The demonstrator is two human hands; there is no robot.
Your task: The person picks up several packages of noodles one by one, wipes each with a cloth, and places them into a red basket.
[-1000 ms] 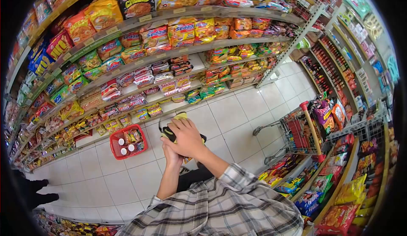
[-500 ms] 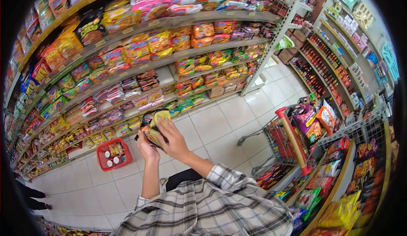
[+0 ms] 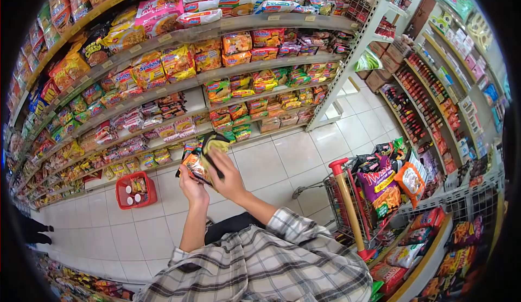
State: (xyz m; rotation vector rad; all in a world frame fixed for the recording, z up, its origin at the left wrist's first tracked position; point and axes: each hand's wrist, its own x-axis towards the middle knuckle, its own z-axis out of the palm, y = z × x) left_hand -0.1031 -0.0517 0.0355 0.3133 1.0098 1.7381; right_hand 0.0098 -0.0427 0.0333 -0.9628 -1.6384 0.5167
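Red basket [image 3: 153, 196] on the tiled floor [image 3: 119, 237], taken as the reference point; it contains white-capped containers [image 3: 137, 197] and small packets. To the right of the basket, and raised above the floor, a person's two bare hands are close together, each closed on an object. The left hand [image 3: 194, 188] is clamped on the lower edge of a dark packet [image 3: 194, 162] with an orange printed face. The right hand [image 3: 227, 176] grips a yellow-green and black item [image 3: 217, 143] at the packet's right side; the nature of this item, and whether it touches the packet, cannot be told. Beyond the basket, shelves [image 3: 239, 23] bear rows of noodle packs [image 3: 149, 72]. Well to the basket's right is a shopping cart [image 3: 349, 208] with a wooden-toned handle, piled with a purple bag [image 3: 378, 185] and an orange bag [image 3: 411, 182]. To the basket's left, another person's dark-clad legs [image 3: 33, 228] are partly visible.
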